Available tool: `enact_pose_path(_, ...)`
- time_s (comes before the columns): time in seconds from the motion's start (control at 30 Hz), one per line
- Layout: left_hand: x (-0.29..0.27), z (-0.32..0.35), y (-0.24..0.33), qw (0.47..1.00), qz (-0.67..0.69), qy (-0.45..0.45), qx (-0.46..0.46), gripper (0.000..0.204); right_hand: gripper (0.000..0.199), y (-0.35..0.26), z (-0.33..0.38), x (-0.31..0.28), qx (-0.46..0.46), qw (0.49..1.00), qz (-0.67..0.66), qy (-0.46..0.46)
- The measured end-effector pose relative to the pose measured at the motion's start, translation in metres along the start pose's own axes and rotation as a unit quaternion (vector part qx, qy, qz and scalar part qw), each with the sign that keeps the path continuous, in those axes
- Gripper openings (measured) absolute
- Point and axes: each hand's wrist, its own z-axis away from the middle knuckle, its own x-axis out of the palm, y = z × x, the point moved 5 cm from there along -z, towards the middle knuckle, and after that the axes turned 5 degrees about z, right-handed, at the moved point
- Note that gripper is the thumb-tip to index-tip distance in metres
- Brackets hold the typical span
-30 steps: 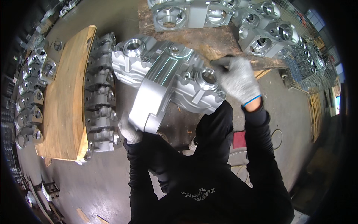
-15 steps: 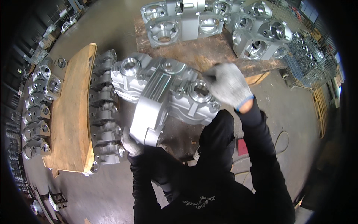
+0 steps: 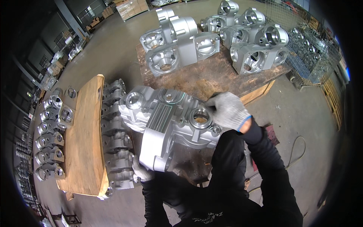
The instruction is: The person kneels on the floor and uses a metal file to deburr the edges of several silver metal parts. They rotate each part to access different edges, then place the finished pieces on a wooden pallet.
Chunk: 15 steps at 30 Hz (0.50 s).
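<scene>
That casting [image 3: 165, 120] between left hand [image 3: 142, 172] (can't tell if its fingers are clamped) and right hand [image 3: 229, 110] (fingers curled together) looks heavy, stiff, kinda slick, so I'd grab under both ends.

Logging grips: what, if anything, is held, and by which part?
Left hand seems to hold the silver ribbed metal casting by its near end; unclear for the right hand.
</scene>
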Motion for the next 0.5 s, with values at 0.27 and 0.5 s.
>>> enact_pose_path(0.27, 0.008, 0.01, 0.016, 0.986, -0.124, 0.039, 0.104, 0.052, 0.019, 0.03, 0.018, 0.011, 0.063, 0.993, -0.099, -0.005)
enact_pose_path(0.5, 0.035, 0.018, 0.016, 0.999, -0.007, -0.035, -0.015, 0.041, 0.018, 0.06, 0.034, 0.034, 0.205, 0.955, -0.214, -0.013)
